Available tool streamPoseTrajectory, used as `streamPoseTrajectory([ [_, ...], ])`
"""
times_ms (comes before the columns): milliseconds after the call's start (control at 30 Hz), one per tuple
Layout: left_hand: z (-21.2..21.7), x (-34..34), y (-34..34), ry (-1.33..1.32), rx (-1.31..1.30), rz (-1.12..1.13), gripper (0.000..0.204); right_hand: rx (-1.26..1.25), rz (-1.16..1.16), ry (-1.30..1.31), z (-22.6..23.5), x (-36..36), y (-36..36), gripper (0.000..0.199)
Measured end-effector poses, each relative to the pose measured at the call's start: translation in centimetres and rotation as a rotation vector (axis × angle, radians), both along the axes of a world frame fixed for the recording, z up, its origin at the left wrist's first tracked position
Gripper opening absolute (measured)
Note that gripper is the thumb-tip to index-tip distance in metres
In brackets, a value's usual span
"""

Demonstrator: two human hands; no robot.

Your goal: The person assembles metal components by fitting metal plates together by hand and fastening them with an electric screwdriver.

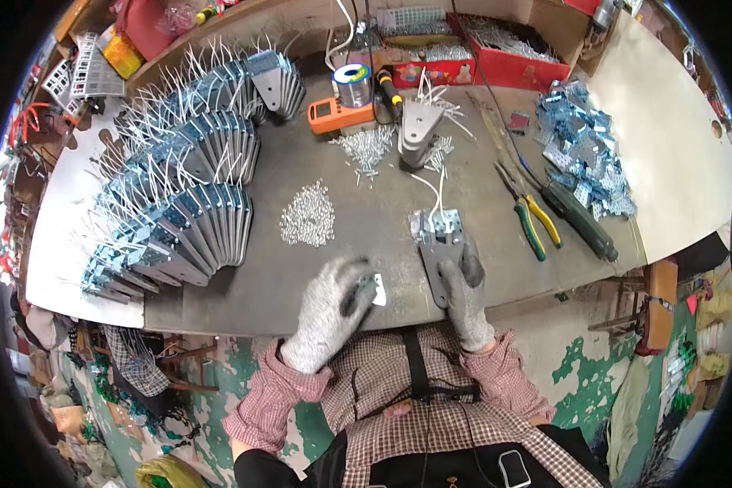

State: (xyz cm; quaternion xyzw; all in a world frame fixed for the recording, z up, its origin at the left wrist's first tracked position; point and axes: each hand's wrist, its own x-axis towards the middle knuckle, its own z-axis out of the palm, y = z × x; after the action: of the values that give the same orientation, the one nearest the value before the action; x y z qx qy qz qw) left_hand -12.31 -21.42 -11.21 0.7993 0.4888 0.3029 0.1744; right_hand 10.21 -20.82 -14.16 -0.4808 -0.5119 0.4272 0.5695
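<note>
My right hand (467, 294), in a grey glove, is closed on the edge of a long grey metal bracket (433, 275) lying on the table. The bracket's far end carries a shiny perforated plate (440, 226), from which white wires (439, 193) rise. To its left, my left hand (329, 305) has curled fingers, slightly blurred, pinching a small white flat piece (379, 290). Just beyond that hand lies a heap of small silvery metal pins (308, 215). Further off, a stack of similar brackets (420, 122) with wires stands beside a second heap of pins (366, 149).
Rows of wired brackets (211, 228) fill the left side. On the right lie pliers (535, 215), a dark green corded tool (579, 221) and a pile of bluish metal plates (581, 146). An orange meter (330, 115), a solder spool (352, 84) and red boxes (512, 71) stand behind.
</note>
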Motion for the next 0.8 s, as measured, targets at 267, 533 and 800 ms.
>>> streamPoseTrajectory([
  [267,2.9,0.2,2.8,-0.289,-0.504,0.120,0.023,-0.023,0.089,0.075,0.5,-0.2,-0.6,0.055],
  [533,5.3,2.2,1.4,-0.465,-0.505,-0.020,0.029,-0.392,0.493,0.495,3.0,-0.3,-2.1,0.062],
  [800,4.8,2.0,1.7,-0.259,-0.336,-0.027,0.027,-0.235,0.553,0.138,4.0,0.4,-2.1,0.061],
])
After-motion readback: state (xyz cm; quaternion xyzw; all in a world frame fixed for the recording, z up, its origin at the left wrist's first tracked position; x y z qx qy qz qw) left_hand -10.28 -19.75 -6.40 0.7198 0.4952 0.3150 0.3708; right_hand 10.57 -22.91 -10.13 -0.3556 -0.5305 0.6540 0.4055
